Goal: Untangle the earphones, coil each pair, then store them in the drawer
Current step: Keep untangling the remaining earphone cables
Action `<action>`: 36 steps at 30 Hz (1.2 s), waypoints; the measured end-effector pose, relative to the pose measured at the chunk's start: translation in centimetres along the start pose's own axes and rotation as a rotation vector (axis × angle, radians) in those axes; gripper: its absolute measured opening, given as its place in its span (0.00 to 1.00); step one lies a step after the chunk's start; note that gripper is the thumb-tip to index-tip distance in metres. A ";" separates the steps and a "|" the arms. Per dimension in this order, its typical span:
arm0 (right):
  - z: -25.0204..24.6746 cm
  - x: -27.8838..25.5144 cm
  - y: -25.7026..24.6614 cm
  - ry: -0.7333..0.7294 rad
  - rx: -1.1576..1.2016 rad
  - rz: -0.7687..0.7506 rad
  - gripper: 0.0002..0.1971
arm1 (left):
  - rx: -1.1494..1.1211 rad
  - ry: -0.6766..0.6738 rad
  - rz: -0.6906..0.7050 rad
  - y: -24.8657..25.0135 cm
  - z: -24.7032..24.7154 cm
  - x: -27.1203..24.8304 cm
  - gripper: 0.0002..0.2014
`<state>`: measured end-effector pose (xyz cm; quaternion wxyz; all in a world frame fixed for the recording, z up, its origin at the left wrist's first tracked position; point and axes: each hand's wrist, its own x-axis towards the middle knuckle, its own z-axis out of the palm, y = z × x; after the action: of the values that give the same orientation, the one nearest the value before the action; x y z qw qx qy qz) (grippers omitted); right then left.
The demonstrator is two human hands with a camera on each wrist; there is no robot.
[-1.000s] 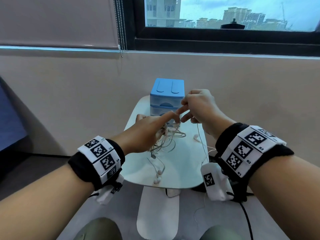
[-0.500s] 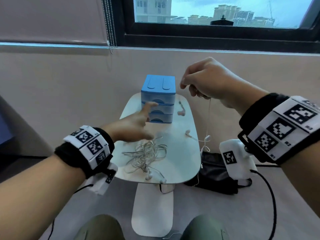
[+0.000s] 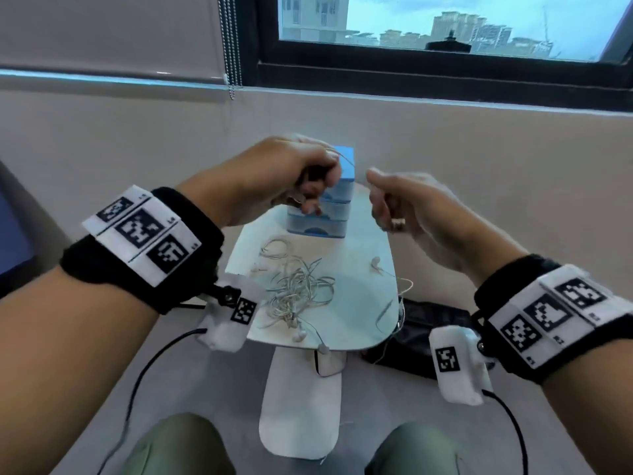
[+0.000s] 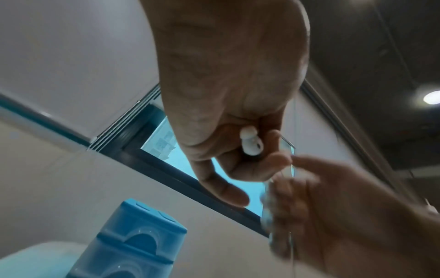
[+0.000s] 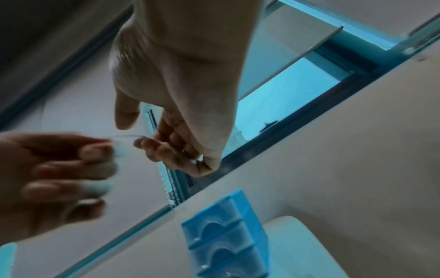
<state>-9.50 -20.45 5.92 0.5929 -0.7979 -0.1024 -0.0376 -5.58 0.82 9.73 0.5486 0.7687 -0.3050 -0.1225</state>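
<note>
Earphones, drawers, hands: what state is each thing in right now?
Left hand: raised, fingers curled around an earbud.
Right hand: raised, pinching a thin cable.
Tangled earphones: loose heap on the table, not coiled.
Blue drawer unit: all visible drawers closed.
Single earbud: lying apart, near the table's right edge.

Left hand [image 4: 228,90] curled round white earbud [image 4: 251,143]; blue drawer unit [image 4: 133,242] below

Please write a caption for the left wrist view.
Left hand holds a white earbud above the blue drawer unit.
</note>
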 end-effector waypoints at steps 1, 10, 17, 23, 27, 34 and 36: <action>-0.1 -0.3 1.1 -0.018 -0.042 0.053 0.20 | -0.019 0.040 -0.006 0.0 -0.4 -0.3 0.19; -1.0 -0.7 6.8 0.070 -0.555 0.369 0.16 | -0.164 0.349 0.032 -0.2 -3.6 -2.9 0.17; -1.2 -2.1 3.1 0.088 -0.463 0.401 0.16 | 0.360 -0.164 -0.158 -2.8 0.0 -5.1 0.12; 0.1 -3.8 -5.3 -0.165 -0.612 -0.003 0.15 | 0.226 -0.139 -0.096 -3.5 4.2 -5.6 0.24; 2.3 -4.2 -8.0 -0.240 -0.865 -0.203 0.13 | 0.012 -0.070 -0.003 -2.3 5.8 -5.9 0.11; 2.5 -5.5 -4.4 -0.092 -0.139 -0.019 0.15 | -0.024 0.086 0.000 -2.1 5.3 -6.7 0.12; 2.5 -5.8 -2.1 -0.079 0.148 0.083 0.20 | -0.046 0.138 0.011 -2.1 5.2 -6.6 0.14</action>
<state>-15.72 -18.20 6.16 0.6469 -0.7562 -0.0950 0.0261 -12.72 1.26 4.91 0.5866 0.7609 -0.2677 -0.0730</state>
